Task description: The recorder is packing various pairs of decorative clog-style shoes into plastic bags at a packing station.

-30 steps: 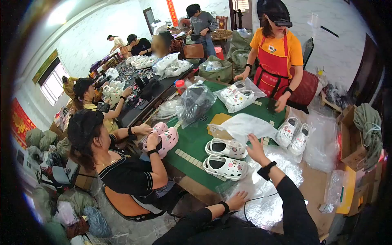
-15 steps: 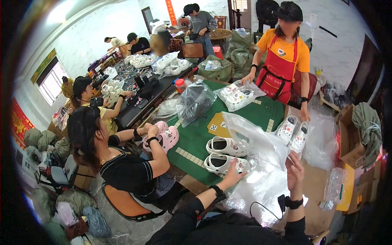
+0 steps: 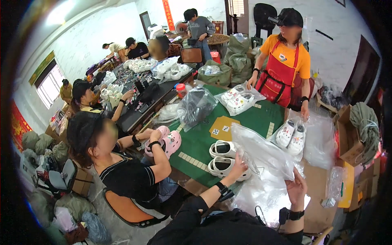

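Since half a second ago, the right hand [image 3: 297,187] has come lower with one end of the clear bag [image 3: 264,149], while the left hand [image 3: 241,165] has moved upward. Right fingers pinch the bag's edge; the left ones are bent beside it, but I cannot tell their grip. Two white clogs [image 3: 221,165] stand on the green surface [image 3: 198,139], just left of the bag. Farther away, two transparent packages [image 3: 240,99] [image 3: 290,136] each contain white clogs. Beyond them, a green sack [image 3: 220,78] holds clear plastic.
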A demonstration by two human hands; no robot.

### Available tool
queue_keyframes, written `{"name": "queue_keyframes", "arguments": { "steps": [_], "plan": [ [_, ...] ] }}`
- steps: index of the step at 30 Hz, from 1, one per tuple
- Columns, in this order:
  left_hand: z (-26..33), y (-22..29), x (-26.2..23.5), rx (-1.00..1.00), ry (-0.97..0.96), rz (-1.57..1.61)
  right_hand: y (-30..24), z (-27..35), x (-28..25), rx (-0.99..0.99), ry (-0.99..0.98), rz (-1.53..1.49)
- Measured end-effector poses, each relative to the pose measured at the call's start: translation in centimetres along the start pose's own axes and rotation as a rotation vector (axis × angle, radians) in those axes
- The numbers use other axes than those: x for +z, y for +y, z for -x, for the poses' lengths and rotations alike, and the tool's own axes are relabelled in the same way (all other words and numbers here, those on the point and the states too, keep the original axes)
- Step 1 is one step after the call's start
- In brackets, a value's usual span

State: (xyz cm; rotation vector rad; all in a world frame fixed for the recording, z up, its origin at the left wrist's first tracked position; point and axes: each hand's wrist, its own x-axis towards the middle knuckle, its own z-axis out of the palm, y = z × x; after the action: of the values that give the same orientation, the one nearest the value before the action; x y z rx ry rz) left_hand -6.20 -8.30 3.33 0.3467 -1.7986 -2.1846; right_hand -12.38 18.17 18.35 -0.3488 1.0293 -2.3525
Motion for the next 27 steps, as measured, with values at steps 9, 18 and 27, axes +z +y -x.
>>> {"name": "queue_keyframes", "arguments": {
  "steps": [9, 18, 27],
  "plan": [
    [-1.9, -1.3, -2.0, -0.003, -0.049, 0.017, 1.5, 2.9, -0.1, 0.057, 0.072, -0.160],
    [-1.6, 3.5, 3.3, -0.024, -0.220, -0.342, 1.0, 4.0, -1.1, -0.004, 0.087, -0.385],
    [-2.5, 1.0, 0.3, 0.222, 0.014, 0.181, 0.4, 6.7, -2.1, 0.085, 0.159, -0.081]
  ]
}}
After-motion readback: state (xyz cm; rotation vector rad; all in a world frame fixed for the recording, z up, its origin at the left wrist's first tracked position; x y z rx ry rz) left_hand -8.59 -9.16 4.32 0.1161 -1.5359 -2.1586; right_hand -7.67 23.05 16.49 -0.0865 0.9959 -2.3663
